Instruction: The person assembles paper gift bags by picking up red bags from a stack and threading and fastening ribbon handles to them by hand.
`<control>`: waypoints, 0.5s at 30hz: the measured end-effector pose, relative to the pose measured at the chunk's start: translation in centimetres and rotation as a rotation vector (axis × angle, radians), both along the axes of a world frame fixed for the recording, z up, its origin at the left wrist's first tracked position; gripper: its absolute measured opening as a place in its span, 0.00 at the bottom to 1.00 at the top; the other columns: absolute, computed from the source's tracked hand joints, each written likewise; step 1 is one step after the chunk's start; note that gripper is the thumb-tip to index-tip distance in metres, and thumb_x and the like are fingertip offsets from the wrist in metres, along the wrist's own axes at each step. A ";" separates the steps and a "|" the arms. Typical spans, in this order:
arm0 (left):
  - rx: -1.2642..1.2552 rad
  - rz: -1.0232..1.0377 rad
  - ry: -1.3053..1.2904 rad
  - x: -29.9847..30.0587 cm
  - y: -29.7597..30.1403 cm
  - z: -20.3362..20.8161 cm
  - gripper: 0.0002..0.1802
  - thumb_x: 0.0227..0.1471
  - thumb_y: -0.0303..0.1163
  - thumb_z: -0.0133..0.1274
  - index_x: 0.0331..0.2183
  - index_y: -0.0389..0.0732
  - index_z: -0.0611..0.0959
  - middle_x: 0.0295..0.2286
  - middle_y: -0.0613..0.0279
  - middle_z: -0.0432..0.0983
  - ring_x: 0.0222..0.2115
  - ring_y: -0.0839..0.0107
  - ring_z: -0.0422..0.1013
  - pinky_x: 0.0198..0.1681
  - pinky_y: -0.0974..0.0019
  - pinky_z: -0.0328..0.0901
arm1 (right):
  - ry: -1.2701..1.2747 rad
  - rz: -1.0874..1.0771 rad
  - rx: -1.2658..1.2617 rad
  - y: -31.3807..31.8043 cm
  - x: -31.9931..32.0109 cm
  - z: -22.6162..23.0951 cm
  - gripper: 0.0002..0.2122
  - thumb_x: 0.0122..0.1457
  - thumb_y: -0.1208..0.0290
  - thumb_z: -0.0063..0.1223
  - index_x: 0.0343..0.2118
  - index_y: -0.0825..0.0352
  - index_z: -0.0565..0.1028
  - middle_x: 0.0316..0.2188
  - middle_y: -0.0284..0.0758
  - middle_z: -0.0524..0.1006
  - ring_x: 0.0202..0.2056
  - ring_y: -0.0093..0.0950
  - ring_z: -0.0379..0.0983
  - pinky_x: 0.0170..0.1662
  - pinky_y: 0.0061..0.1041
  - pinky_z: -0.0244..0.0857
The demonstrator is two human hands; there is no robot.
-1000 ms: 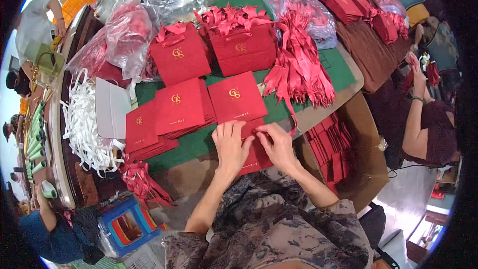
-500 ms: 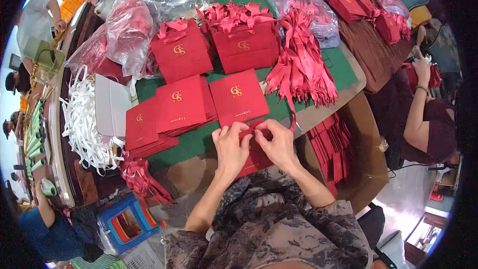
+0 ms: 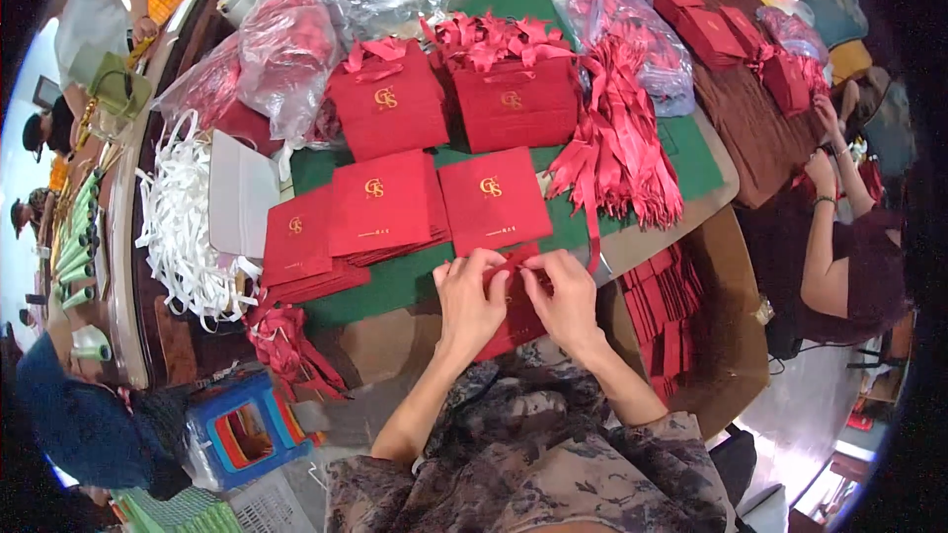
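At the table's near edge, a red paper gift bag (image 3: 511, 328) lies between my two hands. My left hand (image 3: 468, 298) is closed at the bag's top edge, thumb and fingers pinching there. Facing it, my right hand (image 3: 563, 298) pinches the same top edge, fingertips close to the left ones. What small part lies between the fingertips is hidden. Just beyond are flat red bags: a single-looking one (image 3: 492, 195), a fanned stack (image 3: 383, 205) and a lower stack (image 3: 299, 242). A loose red ribbon strand (image 3: 592, 237) hangs down near my right hand from a ribbon bundle (image 3: 622, 138).
Upright ribboned bags (image 3: 385, 104) stand farther back beside plastic-wrapped bundles (image 3: 288, 64). White ribbons (image 3: 188, 227) heap at left. An open carton (image 3: 736, 306) with red bags stands at right. A blue stool (image 3: 222, 424) is low left. Co-workers sit right and left.
The view has shifted, so the table's things sit a little further right. Both my hands stay at the bag's top edge. The co-worker at right has raised their hands.
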State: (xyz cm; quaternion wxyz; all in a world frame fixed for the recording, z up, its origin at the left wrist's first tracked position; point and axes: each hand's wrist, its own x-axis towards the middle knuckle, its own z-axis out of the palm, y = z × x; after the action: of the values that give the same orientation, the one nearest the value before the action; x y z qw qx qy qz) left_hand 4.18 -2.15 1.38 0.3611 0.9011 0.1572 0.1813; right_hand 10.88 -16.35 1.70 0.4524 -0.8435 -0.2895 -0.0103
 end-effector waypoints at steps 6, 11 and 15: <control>-0.005 -0.003 -0.035 -0.4 -0.2 0.0 0.07 0.51 0.28 0.59 0.34 0.43 0.81 0.30 0.62 0.79 0.35 0.59 0.73 0.49 0.54 0.58 | -0.087 0.056 -0.067 -0.1 0.4 0.3 0.07 0.53 0.78 0.62 0.35 0.67 0.77 0.31 0.39 0.76 0.33 0.40 0.74 0.34 0.34 0.68; 0.012 -0.021 -0.050 -1.1 0.0 0.4 0.07 0.50 0.28 0.60 0.34 0.44 0.81 0.30 0.64 0.79 0.35 0.60 0.72 0.48 0.53 0.58 | 0.018 0.211 -0.009 0.0 3.0 2.0 0.05 0.56 0.73 0.60 0.31 0.69 0.78 0.31 0.41 0.74 0.37 0.42 0.72 0.41 0.39 0.66; 0.271 -0.083 -0.165 -1.1 -1.0 -0.1 0.08 0.48 0.28 0.58 0.34 0.46 0.82 0.31 0.67 0.77 0.38 0.64 0.70 0.49 0.55 0.57 | 0.004 0.377 -0.227 -0.2 5.1 2.4 0.08 0.58 0.69 0.58 0.30 0.69 0.79 0.30 0.42 0.75 0.38 0.44 0.72 0.41 0.39 0.65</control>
State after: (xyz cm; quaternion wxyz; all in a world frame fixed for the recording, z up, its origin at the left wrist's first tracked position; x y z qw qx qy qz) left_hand 3.13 -3.18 1.27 0.2549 0.9294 0.0639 0.2590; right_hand 15.97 -16.56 4.11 0.3489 -0.8199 -0.4406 0.1086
